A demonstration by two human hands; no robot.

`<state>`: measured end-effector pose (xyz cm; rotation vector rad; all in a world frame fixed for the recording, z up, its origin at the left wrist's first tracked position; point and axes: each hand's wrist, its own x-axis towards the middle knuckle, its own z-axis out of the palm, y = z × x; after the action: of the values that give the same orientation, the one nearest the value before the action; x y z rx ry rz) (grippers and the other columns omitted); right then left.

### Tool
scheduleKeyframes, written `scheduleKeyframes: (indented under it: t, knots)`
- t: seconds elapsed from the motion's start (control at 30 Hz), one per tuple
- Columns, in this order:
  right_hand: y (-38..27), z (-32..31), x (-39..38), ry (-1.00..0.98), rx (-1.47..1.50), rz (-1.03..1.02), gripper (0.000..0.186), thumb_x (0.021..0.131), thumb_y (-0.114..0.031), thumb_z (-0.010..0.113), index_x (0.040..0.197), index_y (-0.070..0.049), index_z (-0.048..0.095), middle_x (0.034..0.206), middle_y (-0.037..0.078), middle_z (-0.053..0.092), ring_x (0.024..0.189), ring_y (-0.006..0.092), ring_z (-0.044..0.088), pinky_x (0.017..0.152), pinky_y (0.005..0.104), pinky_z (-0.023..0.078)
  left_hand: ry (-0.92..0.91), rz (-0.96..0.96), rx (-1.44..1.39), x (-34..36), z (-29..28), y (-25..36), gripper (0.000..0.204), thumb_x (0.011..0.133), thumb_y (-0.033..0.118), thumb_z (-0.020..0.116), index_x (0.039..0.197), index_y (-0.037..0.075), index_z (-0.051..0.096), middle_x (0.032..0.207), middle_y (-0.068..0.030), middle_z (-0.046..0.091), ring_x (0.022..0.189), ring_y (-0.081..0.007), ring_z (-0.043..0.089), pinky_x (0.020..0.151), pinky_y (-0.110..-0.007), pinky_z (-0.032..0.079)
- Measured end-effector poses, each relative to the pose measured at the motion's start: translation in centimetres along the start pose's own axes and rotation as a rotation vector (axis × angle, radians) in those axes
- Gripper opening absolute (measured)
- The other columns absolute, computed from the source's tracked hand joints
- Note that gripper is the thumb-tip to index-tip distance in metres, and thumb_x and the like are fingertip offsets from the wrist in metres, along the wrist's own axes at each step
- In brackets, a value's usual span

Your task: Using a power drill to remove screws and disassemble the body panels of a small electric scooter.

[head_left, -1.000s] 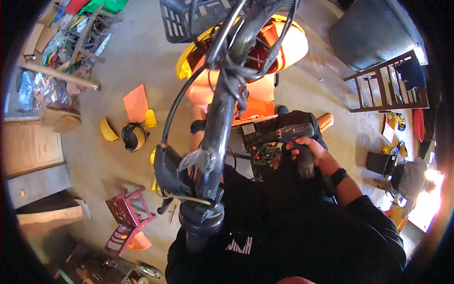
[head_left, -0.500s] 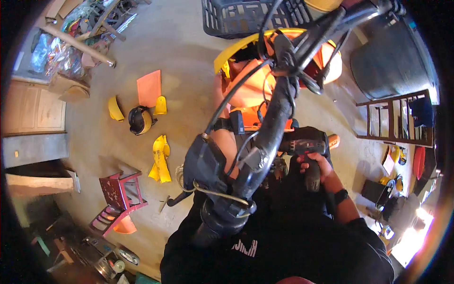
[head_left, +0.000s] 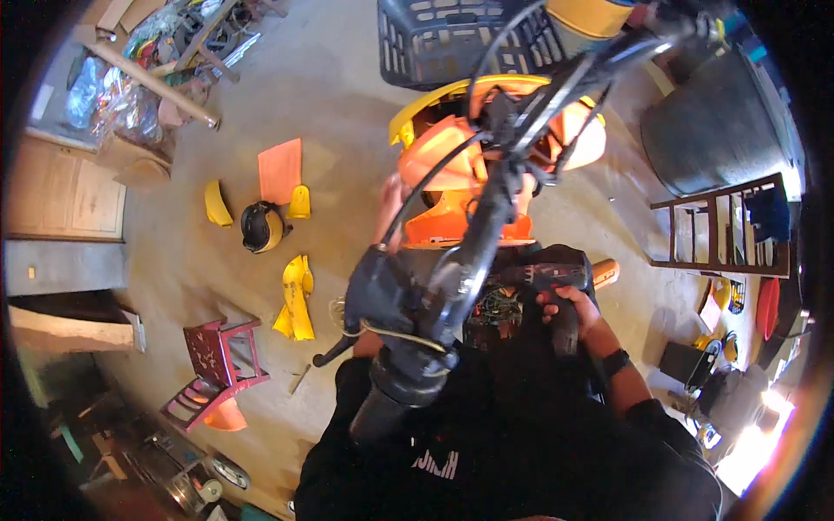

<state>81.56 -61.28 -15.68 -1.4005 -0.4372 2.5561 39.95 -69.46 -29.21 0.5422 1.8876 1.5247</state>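
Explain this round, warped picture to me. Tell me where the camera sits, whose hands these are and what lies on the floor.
The camera sits on a person's head and looks straight down; its wide lens bends the edges. No machine works here, only two bare hands. The right hand is closed on the grip of a dark power drill, aimed at exposed wiring in an orange and yellow motorbike. The left hand rests on the orange bodywork, half hidden by the black handlebar close to the lens. On the concrete floor lie yellow body panels, an orange panel, a helmet and a red stool.
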Motion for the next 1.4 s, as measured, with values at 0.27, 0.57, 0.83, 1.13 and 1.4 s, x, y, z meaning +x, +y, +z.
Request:
scheduleKeyframes:
  t: [0.27,0.57,0.83,1.13,1.4]
  knots:
    - [0.1,-2.2,2.8,-0.153,0.116,0.052,0.031,0.088,-0.015,0.057,0.113,0.001,0.050,0.094,0.015,0.064,0.066,0.0180,0.058,0.069,0.0399,0.054,0.015,-0.366,0.220,-19.5,-14.1,-3.2,0.045,0.098,0.035,0.048,0.132,0.007,0.049,0.126,-0.0094,0.057,0.105,-0.0228,0.061,0.084,-0.034,0.049]
    - [-0.3,-4.2,4.2,-0.243,0.309,0.168,0.031,0.087,-0.015,0.058,0.113,0.000,0.051,0.090,0.014,0.064,0.065,0.0178,0.059,0.068,0.0388,0.054,-0.240,-0.540,0.478,-29.8,-16.3,13.1,0.045,0.099,0.034,0.046,0.129,0.002,0.053,0.120,-0.0121,0.063,0.106,-0.0212,0.063,0.082,-0.034,0.051]
    - [-1.6,-4.4,2.6,-0.304,0.475,0.149,0.028,0.088,-0.016,0.056,0.109,0.002,0.052,0.090,0.012,0.062,0.065,0.0168,0.058,0.069,0.0373,0.053,0.171,0.007,-0.082,-29.8,-12.4,32.4,0.049,0.098,0.043,0.041,0.121,0.003,0.056,0.104,-0.0066,0.065,0.093,-0.0169,0.061,0.084,-0.034,0.048]
    - [-1.5,-3.5,3.7,-0.146,0.410,0.171,0.026,0.086,-0.017,0.060,0.104,0.001,0.053,0.089,0.011,0.060,0.068,0.0152,0.058,0.069,0.0341,0.051,-0.114,-0.348,0.461,-28.6,-5.7,34.1,0.048,0.078,0.011,0.077,0.119,0.003,0.053,0.094,-0.0055,0.068,0.079,-0.0190,0.065,0.071,-0.035,0.053]
    - [-1.6,0.5,2.7,-0.041,0.197,0.116,0.027,0.084,-0.017,0.061,0.103,0.000,0.053,0.089,0.007,0.059,0.067,0.0124,0.058,0.067,0.0311,0.051,-0.438,-0.055,0.463,-25.7,-8.3,35.3,0.051,0.080,0.026,0.073,0.115,0.000,0.048,0.089,-0.0238,0.065,0.082,-0.0410,0.065,0.070,-0.045,0.052]
